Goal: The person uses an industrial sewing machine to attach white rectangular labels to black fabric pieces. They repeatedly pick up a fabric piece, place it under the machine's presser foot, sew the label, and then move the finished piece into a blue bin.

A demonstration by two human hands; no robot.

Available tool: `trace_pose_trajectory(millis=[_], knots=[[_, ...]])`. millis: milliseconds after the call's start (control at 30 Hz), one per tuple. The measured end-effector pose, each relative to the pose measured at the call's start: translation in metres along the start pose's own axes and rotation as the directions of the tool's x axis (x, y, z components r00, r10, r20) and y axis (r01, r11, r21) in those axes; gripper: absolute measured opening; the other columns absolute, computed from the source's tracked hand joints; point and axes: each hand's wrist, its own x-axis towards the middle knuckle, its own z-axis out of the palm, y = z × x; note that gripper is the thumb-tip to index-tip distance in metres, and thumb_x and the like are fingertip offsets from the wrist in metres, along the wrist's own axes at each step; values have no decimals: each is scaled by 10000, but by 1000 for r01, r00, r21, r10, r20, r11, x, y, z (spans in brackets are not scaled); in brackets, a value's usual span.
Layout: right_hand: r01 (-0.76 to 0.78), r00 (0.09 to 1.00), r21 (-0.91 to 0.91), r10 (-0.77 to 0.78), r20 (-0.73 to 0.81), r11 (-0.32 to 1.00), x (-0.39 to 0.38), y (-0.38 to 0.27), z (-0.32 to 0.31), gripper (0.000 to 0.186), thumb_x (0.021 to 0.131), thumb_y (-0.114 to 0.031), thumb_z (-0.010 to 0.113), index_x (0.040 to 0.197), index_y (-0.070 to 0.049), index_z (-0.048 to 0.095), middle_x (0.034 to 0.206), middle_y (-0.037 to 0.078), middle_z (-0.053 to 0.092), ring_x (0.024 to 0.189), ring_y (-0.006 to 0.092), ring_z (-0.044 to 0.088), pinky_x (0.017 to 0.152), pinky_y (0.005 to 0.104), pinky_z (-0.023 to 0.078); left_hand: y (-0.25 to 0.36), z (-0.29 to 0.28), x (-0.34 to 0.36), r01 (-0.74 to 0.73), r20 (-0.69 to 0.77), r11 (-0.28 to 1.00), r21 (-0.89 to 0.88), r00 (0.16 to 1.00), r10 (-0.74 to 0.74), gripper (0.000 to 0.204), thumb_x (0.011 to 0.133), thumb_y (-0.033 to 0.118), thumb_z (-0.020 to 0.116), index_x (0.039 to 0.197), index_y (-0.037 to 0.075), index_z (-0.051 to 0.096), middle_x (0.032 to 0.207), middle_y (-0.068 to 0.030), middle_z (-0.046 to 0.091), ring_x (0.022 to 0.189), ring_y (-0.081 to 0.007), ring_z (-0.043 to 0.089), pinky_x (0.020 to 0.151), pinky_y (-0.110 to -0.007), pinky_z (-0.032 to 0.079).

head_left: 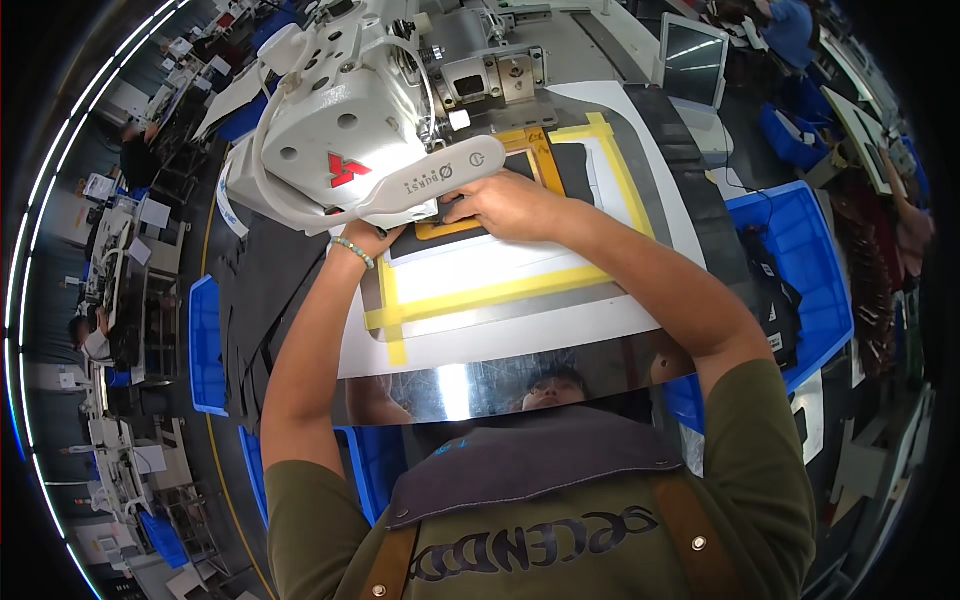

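A white industrial sewing machine head (350, 130) hangs over the work, and a pale lamp arm (440, 185) crosses in front of it. Beneath lies an orange clamp frame (545, 160) on dark fabric (573, 165). My right hand (510, 205) rests at the frame, its fingers bent inward under the lamp; what they pinch, if anything, is hidden. My left hand (370, 240), below a beaded bracelet, reaches under the machine head, which covers its fingers. Under both hands is a white sheet (480, 265) edged with yellow tape (500, 295).
A shiny metal plate (480, 385) forms the near edge of the work surface. Blue bins stand at the right (825, 290) and left (207, 345). Dark fabric pieces (265, 290) are piled left. A monitor (692, 60) stands back right. Other people sit at distant workstations.
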Motion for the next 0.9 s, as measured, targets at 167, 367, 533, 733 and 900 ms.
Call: trace_pose_trajectory(millis=[167, 367, 533, 733, 900], knots=[[-176, 983, 22, 175, 55, 984, 6, -9, -13, 378, 871, 17, 572, 1174, -98, 766, 1308, 81, 665, 1286, 266, 557, 1133, 429, 406, 1, -1, 0, -2, 6, 1000, 1, 1000, 2, 370, 888, 225, 748, 1234, 112, 684, 1222, -120, 701, 1164, -311, 650, 992, -418, 516], [-119, 992, -131, 123, 27, 984, 12, 2, -3, 374, 872, -25, 604, 1213, -85, 745, 1383, 61, 638, 1310, 260, 541, 1149, 426, 405, -36, 11, -13, -12, -97, 992, -128, 995, -1, 381, 883, 174, 730, 1250, 89, 670, 1228, -134, 694, 1179, -324, 641, 1000, -422, 511], [-58, 997, -152, 65, 38, 987, 7, 2, 0, 373, 868, -54, 637, 1225, -90, 736, 1392, 40, 631, 1309, 260, 538, 1135, 425, 423, -23, 2, -9, 20, -77, 995, 100, 997, -12, 431, 835, 102, 715, 1263, 84, 664, 1254, -147, 684, 1209, -350, 620, 1022, -442, 499], [42, 999, -152, -37, 35, 988, 1, -8, 0, 381, 842, -28, 667, 1214, -72, 732, 1352, 53, 649, 1270, 270, 561, 1096, 417, 457, -23, -3, -14, 93, -91, 988, 123, 992, -82, 395, 862, 73, 663, 1256, 70, 672, 1249, -177, 686, 1201, -375, 622, 1028, -447, 487], [95, 995, -110, -95, 9, 989, -7, -19, -1, 359, 822, 29, 636, 1158, -33, 745, 1302, 89, 678, 1193, 281, 599, 1039, 407, 500, 5, -10, -14, 54, -225, 991, -126, 971, -82, 298, 841, -11, 615, 1130, -41, 680, 1079, -232, 724, 1053, -406, 674, 902, -429, 520]])
